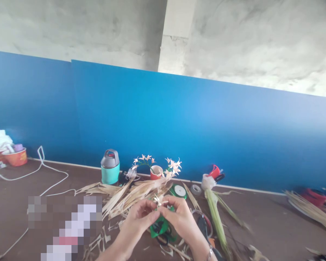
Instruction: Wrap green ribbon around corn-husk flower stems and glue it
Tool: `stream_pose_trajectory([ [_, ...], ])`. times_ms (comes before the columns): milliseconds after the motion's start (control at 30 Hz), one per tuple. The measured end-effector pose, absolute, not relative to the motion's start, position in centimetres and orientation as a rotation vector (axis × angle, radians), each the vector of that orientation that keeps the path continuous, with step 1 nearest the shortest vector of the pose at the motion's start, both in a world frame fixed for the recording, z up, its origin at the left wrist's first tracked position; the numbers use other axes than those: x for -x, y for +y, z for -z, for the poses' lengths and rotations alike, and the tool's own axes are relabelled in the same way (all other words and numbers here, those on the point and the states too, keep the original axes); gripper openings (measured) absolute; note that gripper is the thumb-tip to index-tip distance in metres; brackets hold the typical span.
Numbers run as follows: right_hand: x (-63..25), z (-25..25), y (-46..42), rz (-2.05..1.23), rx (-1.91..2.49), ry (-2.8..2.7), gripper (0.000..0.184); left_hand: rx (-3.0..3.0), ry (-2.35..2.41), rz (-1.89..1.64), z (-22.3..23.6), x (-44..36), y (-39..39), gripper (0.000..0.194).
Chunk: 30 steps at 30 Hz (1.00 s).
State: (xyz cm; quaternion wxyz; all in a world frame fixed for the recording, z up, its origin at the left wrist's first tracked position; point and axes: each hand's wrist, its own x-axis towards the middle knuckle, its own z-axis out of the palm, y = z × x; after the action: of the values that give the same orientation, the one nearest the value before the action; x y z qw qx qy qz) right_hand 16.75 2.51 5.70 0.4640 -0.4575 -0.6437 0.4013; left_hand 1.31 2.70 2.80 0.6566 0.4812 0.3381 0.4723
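Observation:
My left hand and my right hand meet low in the middle of the view, fingers pinched together on a small pale leaf flower. A strip of green ribbon hangs below the hands, and I cannot tell which hand holds it. Under them on the brown table lie dried palm strips and a pair of scissors, partly hidden.
Against the blue wall stand a teal flask, a red cup of woven flowers, a green ribbon spool, a tape roll and a green leaf bundle. White cord and red bowls lie left; more leaves right.

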Motion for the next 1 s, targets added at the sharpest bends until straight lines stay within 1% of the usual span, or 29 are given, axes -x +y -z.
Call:
stream_pose_trajectory([
  [167,-16.6,-5.9,2.3,-0.965,1.172,-1.605,0.009,-1.309,0.887,-1.113,-2.9,-1.1,3.0,0.024],
  [333,-16.5,-5.8,2.4,-0.991,1.218,-1.551,0.011,-1.505,0.974,-1.248,-3.6,-0.9,2.7,0.019],
  [500,-16.2,-6.0,2.5,-1.005,1.291,-1.48,0.012,-1.885,1.187,-1.36,-2.6,-0.8,2.4,0.005],
  [567,-16.2,-5.9,2.5,-1.008,1.296,-1.475,0.011,-1.943,1.229,-1.393,-2.2,-0.8,2.5,0.006],
  [667,-16.3,-5.7,2.6,-0.988,1.271,-1.505,0.01,-1.836,1.199,-1.386,-2.2,-0.9,2.6,0.007],
  [800,-16.6,-5.4,2.7,-0.968,1.18,-1.582,0.011,-1.472,1.073,-1.192,-3.3,-1.2,2.6,0.008],
  [1000,-16.9,-5.4,2.6,-0.989,1.167,-1.582,0.009,-1.06,0.816,-1.074,-4.5,-1.3,2.1,0.019],
])
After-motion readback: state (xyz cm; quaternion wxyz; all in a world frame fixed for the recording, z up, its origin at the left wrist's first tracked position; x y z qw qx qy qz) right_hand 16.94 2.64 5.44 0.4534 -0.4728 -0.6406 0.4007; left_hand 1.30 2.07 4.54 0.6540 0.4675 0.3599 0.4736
